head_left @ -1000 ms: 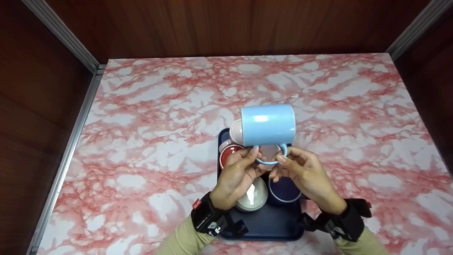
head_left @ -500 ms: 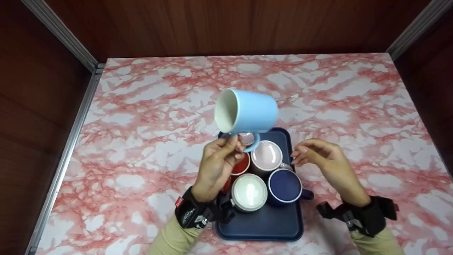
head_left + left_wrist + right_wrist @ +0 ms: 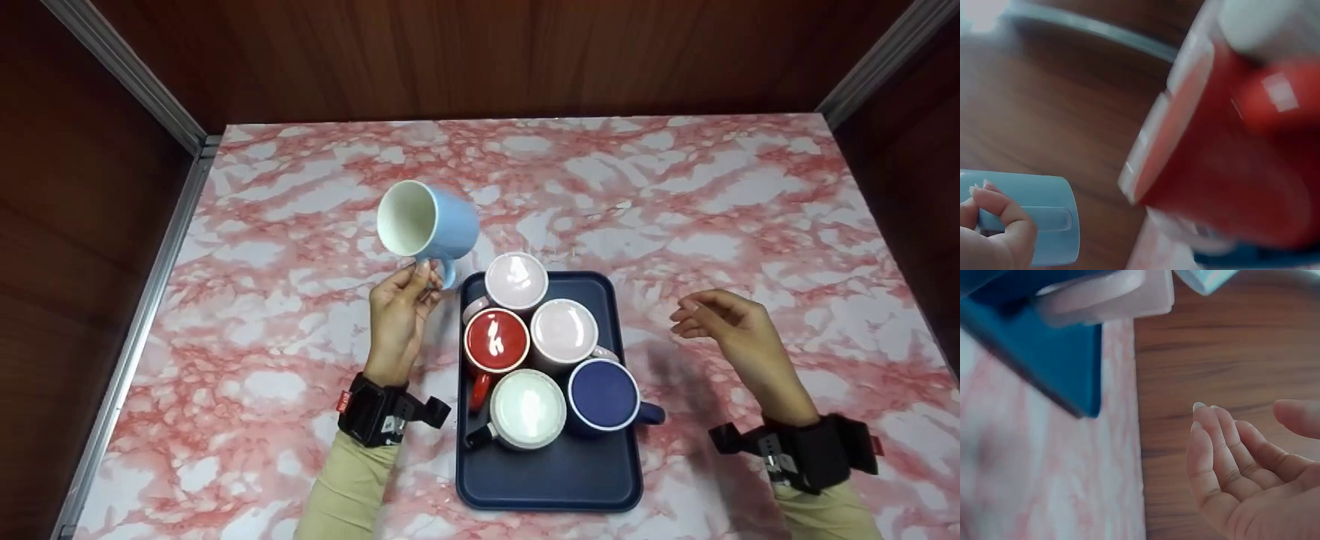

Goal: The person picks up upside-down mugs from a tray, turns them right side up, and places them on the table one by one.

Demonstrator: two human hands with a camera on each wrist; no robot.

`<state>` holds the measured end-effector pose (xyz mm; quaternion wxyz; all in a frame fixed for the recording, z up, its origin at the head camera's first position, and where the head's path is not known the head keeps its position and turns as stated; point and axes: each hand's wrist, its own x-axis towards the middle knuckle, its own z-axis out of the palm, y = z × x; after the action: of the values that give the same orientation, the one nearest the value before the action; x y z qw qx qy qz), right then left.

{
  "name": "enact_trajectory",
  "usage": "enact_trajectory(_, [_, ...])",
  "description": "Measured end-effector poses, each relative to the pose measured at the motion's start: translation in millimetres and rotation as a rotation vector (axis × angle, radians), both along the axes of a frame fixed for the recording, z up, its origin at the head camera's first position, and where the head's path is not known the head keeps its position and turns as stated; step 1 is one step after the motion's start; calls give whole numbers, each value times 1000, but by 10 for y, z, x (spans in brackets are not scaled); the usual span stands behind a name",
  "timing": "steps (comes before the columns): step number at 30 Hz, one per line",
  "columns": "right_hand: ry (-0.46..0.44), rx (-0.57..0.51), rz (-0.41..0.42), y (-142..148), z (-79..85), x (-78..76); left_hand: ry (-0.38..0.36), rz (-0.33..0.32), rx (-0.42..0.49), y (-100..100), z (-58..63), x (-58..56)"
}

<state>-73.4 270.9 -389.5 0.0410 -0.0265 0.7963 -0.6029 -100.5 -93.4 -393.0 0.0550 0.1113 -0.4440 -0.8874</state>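
My left hand (image 3: 397, 322) pinches the handle of a light blue mug (image 3: 456, 225), held tilted on its side up off the table, its white inside facing left in the head view. In the left wrist view, fingers curl round that handle (image 3: 1053, 218). My right hand (image 3: 739, 326) is held to the right of the tray with relaxed fingers and nothing in it. Between the hands lies a dark blue tray (image 3: 551, 484) bearing a red mug (image 3: 496, 341), two pale pink mugs, one at the back (image 3: 516, 280), a white mug (image 3: 529, 409) and a navy mug (image 3: 604, 394).
The table (image 3: 285, 300) has a red and white marbled top. A brown wood panel (image 3: 480, 60) stands along its far edge, with metal-framed panels at both sides. The navy mug's handle (image 3: 651, 412) sticks out past the tray's right rim.
Both hands were at the blue mug's handle. The right hand has let go and moved right. The left hand has carried the mug left, off the tray area, turning its opening into view.
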Motion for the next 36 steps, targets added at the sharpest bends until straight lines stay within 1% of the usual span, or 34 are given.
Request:
enact_trajectory(4, [-14, 44, 10, 45, -86, -8, -73, 54, -109, -74, -204, -95])
enact_trajectory(7, [-5, 62, 15, 52, -125, -10, -110, 89, -163, -114, -331, -142])
enact_trajectory(10, [14, 109, 16, 47, -157, -10, -129, 112, -194, -141, -428, -173])
enact_trajectory(13, [30, 179, 13, 34, -177, -8, -144, 113, -222, -161, -493, -190])
enact_trajectory(18, [82, 303, 22, 2, -210, -7, -152, 103, -249, -180, -547, -211])
enact_trajectory(22, [139, 356, 38, -12, -251, -12, -158, 102, -254, -192, -573, -224])
enact_trajectory(26, [163, 370, 51, -9, -287, -15, -177, 97, -278, -212, -613, -244])
enact_trajectory(30, [156, 376, 59, -21, -294, -10, -186, 86, -298, -228, -650, -262])
enact_trajectory(36, [141, 382, 76, -21, -301, -6, -180, 70, -310, -232, -638, -288])
